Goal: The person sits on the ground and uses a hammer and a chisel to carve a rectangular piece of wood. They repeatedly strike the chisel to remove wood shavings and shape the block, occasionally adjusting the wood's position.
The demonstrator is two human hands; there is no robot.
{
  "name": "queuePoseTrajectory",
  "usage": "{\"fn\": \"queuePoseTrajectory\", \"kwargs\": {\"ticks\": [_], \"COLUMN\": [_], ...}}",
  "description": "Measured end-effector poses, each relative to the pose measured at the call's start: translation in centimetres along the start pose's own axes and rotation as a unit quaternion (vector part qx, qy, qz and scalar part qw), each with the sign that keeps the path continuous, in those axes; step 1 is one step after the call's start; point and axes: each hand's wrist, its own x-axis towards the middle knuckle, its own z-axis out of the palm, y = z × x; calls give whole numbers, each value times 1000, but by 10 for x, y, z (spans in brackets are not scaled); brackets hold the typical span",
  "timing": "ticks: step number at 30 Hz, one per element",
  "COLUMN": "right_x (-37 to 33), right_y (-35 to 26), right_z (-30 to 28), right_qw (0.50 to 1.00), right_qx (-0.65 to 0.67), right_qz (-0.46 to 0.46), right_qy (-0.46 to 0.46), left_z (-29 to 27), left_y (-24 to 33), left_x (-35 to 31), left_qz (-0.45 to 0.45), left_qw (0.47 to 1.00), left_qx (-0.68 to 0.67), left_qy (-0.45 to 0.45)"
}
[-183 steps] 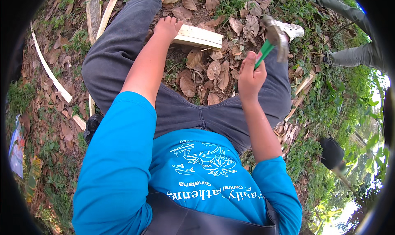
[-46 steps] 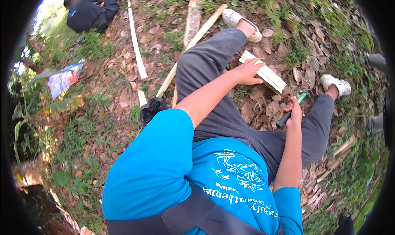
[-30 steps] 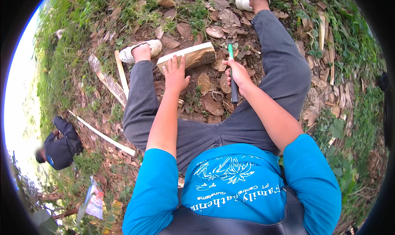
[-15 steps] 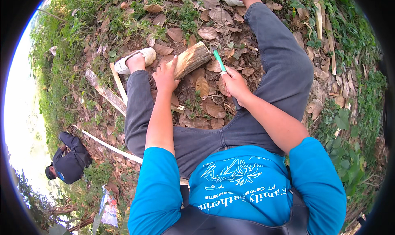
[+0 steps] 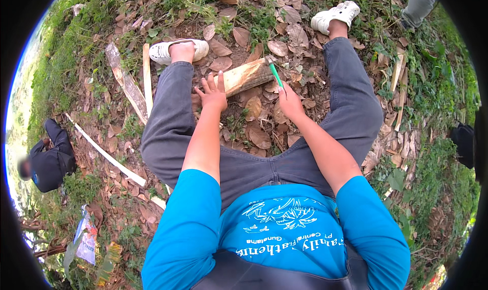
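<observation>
A short log (image 5: 246, 77) lies on leafy ground between my legs, its bark on the lower side and its top pale and stripped. My left hand (image 5: 212, 93) lies against its left end with the fingers spread. My right hand (image 5: 290, 101) is closed round the handle of a hammer (image 5: 275, 73) with a green shaft. The small grey metal head is at the log's right end; whether it touches the wood I cannot tell.
Wooden strips (image 5: 148, 79) and a bark-covered slab (image 5: 124, 79) lie beside my left leg. More strips (image 5: 398, 76) lie to the right. A long pale strip (image 5: 109, 153) and a person in dark clothes (image 5: 53, 158) are at the left. Another person's grey trouser leg (image 5: 420, 6) shows top right.
The hammer head has stayed by the log's right end while its handle tilts slightly differently. My left fingers have spread wider. My right foot has moved down, and a trouser leg now shows top right.
</observation>
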Motion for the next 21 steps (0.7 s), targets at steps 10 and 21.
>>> {"fn": "queuePoseTrajectory", "kwargs": {"ticks": [10,21], "right_x": [9,13], "right_y": [-131,-209], "right_z": [-95,-94], "right_qw": [949,888], "right_qx": [310,356], "right_qz": [52,-269], "right_qy": [-5,113], "left_z": [-17,1], "left_y": [2,-12], "left_x": [-4,-12], "left_qz": [11,-14], "left_qw": [996,995], "left_qx": [-51,-62], "left_qy": [-73,-70]}}
